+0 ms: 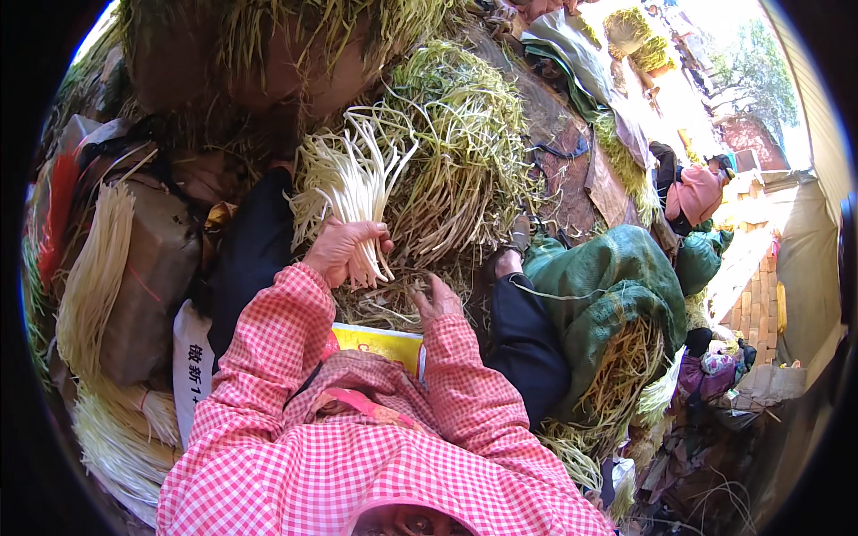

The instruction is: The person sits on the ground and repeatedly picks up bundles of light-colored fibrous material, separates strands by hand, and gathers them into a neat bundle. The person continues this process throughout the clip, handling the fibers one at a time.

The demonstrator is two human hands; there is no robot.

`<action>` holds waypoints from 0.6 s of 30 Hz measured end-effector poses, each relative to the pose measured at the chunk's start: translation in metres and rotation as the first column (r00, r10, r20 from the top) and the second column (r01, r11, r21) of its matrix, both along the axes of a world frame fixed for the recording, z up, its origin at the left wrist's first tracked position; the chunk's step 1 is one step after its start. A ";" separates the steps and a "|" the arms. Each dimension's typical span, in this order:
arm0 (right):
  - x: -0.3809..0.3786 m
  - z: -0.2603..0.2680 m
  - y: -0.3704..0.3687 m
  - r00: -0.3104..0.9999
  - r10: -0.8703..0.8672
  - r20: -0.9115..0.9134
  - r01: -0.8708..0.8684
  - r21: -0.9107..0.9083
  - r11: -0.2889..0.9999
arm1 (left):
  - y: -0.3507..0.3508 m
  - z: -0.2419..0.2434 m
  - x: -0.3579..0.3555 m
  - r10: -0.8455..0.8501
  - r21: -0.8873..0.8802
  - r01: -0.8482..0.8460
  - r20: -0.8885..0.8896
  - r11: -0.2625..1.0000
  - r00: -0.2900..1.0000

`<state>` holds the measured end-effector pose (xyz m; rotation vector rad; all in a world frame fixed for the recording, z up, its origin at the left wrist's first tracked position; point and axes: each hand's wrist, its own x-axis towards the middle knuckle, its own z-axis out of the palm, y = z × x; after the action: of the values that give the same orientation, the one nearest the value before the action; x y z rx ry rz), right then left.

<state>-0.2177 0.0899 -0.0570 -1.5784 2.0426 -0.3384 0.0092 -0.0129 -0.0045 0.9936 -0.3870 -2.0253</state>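
Observation:
My left hand point(342, 251) grips a bunch of pale, blanched chive-like stalks point(365, 177). Their cut ends stick out below the fist, and their tips fan upward. Just right of those ends is my right hand point(439, 298), its fingers a little apart and nothing visible in them. Below it, dry leaf litter point(375, 307) covers the ground between my legs. A large heap of greenish-yellow stalks point(462, 154) lies beyond both hands. More loose white stalks point(312, 167) rest beside the held bunch, partly hidden by it.
At left, a bundle of pale stalks point(97, 281) lies against a brown block-like object point(151, 288), with more bundles point(120, 435) below. A green woven sack point(603, 268) spilling dry stalks stands by my right leg. Two people point(697, 191) work farther right. Another leafy heap point(301, 40) rises ahead.

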 end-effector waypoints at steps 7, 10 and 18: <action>0.038 0.043 -0.018 0.681 0.017 0.732 -0.019 -0.006 1.000 | 0.009 -0.002 -0.004 -0.095 0.005 0.096 -0.071 0.995 0.993; 0.036 0.043 -0.013 0.649 -0.067 0.758 0.002 0.087 0.996 | 0.011 0.002 -0.006 -0.142 0.017 0.142 -0.030 0.990 0.989; 0.039 0.045 -0.009 0.287 -0.363 0.886 -0.093 0.404 0.910 | 0.012 -0.008 -0.007 -0.244 -0.021 0.243 -0.078 0.970 0.967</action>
<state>-0.1789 0.0806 -0.0124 -0.5759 1.1054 -0.6969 0.0017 -0.0006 -0.0127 0.8893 -0.4978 -2.2728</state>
